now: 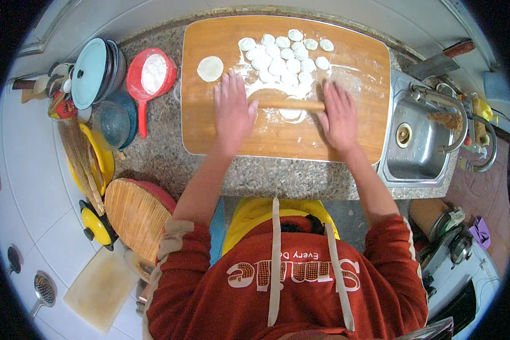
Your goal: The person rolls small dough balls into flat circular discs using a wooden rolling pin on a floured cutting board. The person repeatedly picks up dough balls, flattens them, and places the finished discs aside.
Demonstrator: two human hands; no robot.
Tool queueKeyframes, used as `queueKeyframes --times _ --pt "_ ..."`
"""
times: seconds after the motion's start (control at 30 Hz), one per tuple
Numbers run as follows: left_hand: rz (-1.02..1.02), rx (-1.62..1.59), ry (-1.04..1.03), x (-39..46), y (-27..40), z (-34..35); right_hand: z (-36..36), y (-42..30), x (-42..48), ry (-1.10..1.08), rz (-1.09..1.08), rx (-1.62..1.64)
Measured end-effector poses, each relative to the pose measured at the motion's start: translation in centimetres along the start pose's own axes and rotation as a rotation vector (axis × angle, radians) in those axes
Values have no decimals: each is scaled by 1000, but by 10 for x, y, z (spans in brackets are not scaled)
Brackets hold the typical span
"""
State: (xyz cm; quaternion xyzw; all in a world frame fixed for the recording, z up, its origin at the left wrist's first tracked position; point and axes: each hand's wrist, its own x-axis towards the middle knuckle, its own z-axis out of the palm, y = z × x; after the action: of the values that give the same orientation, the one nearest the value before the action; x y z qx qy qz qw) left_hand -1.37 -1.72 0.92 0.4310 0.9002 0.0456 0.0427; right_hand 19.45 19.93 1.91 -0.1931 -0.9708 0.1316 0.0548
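Observation:
A wooden rolling pin lies across a round of dough on a floured wooden board. My left hand presses on the pin's left end, fingers stretched away from me. On the right end rests my right hand, palm down, and both hands look slightly blurred. Beyond the pin, several small floured dough pieces sit in a cluster amid loose flour. One flat, rolled dough wrapper lies apart, past the fingertips of my left hand. Each hand hides the pin's end beneath it.
Left of the board, a red strainer holds white flour. Stacked pans with a light blue lid and a glass bowl stand farther left. A steel sink adjoins the board's right side, with a cleaver behind it.

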Motion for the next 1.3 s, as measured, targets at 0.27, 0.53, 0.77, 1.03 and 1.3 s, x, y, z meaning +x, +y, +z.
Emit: queueKeyframes --times 0.27,0.53,0.77,1.03,1.3 --pt "11 -160 46 6 -2 -3 -4 -2 13 52 -4 -81" --pt "48 -90 -57 -41 -3 -5 -1 -12 -42 -57 -40 -25" --pt "16 -48 -19 -3 -4 -4 6 -8 -19 3 15 37" --pt "-8 -87 65 9 -8 -1 2 -9 4 -39 75 -51" --pt "-20 -107 -7 -31 -8 -1 7 -28 -40 25 26 20"
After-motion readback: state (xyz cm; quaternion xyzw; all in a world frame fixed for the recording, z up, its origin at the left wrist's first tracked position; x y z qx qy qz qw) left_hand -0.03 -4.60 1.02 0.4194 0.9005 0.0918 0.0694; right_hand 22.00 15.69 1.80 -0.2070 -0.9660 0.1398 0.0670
